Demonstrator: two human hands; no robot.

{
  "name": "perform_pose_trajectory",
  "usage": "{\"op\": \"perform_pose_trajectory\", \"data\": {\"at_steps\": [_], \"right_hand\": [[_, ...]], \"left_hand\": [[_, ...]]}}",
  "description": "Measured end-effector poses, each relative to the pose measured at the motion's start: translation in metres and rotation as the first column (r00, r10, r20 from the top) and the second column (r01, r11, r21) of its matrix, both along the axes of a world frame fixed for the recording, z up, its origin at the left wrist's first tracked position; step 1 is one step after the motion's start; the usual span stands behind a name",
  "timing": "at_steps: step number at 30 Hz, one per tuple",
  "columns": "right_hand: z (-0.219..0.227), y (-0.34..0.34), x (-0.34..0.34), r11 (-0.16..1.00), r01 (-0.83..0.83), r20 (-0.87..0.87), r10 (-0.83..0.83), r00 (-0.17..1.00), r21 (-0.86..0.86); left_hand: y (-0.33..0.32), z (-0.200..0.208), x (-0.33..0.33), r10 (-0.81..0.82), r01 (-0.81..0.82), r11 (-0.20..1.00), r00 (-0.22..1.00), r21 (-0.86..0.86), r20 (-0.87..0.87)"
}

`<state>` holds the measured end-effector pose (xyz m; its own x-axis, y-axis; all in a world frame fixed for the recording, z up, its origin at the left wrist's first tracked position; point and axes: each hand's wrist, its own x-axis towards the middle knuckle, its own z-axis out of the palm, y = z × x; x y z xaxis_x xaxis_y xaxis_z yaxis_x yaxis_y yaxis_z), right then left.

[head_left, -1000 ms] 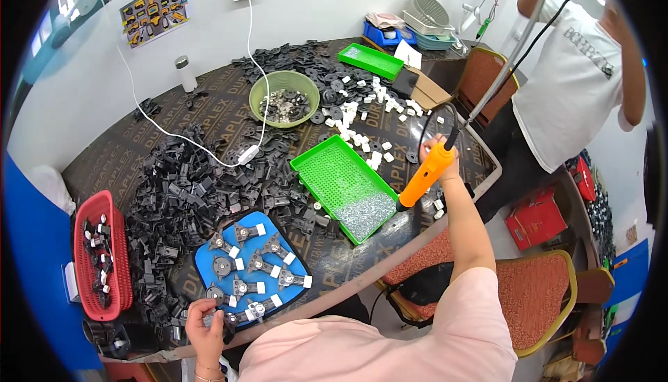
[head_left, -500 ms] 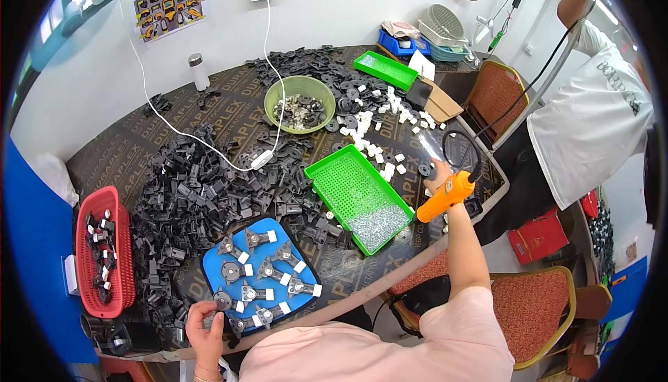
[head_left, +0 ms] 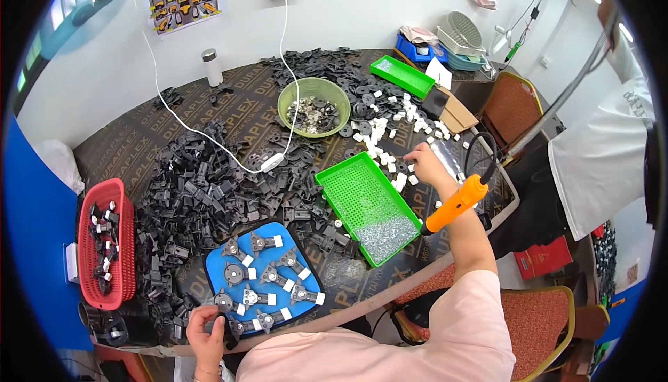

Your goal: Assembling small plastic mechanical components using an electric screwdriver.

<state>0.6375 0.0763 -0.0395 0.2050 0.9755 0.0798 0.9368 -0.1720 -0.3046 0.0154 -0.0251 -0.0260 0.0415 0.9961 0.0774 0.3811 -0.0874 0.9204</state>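
Observation:
My right hand point(head_left: 429, 165) reaches over the far right of the table, index finger stretched out, above white blocks point(head_left: 376, 130) and black discs; nothing shows in its grasp. An orange electric screwdriver point(head_left: 458, 203) hangs by its black cable over my right forearm, its tip near the green tray point(head_left: 367, 204) of small silvery screws. My left hand point(head_left: 206, 335) is at the lower left corner of the blue mat point(head_left: 304, 241), fingers curled beside a dark round part point(head_left: 223, 301); what they grip is hidden. Several black parts with white blocks point(head_left: 270, 277) lie in rows on the mat.
A large heap of black plastic parts point(head_left: 202, 194) covers the table's left. Around it are a red basket point(head_left: 126, 243), an olive bowl point(head_left: 284, 115) of metal pieces and a white cable with a switch point(head_left: 272, 163). Another person point(head_left: 591, 163) stands at right, near chairs.
My right hand has moved forward and left from beside the screwdriver, and the black disc seen in it before no longer shows there. The left hand stays by the mat. The view has shifted slightly.

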Motion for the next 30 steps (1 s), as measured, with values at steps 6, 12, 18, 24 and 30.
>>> {"op": "perform_pose_trajectory", "data": {"at_steps": [6,12,18,24,30], "right_hand": [[0.011,0.022,-0.004,0.976,-0.031,-0.022,0.027,0.999,-0.217],[0.010,0.023,-0.023,0.967,-0.013,-0.010,0.011,1.000,-0.256],[0.005,-0.007,-0.031,0.988,-0.094,0.039,0.099,0.994,-0.123],[-0.011,-0.011,-0.027,0.993,-0.028,0.008,0.030,1.000,-0.115],[0.001,-0.029,-0.027,0.994,0.080,-0.067,-0.075,0.995,0.070]], "left_hand": [[0.000,0.005,0.006,-0.001,0.002,0.999,1.000,0.048,-0.021],[-0.003,0.004,0.003,0.021,-0.020,1.000,0.998,0.021,-0.051],[-0.007,0.006,-0.008,-0.053,0.057,0.997,0.996,0.057,-0.068],[-0.013,0.000,-0.009,-0.034,0.036,0.998,0.998,0.047,-0.053],[-0.005,0.018,-0.005,-0.049,0.054,0.996,0.996,0.073,-0.069]]}}
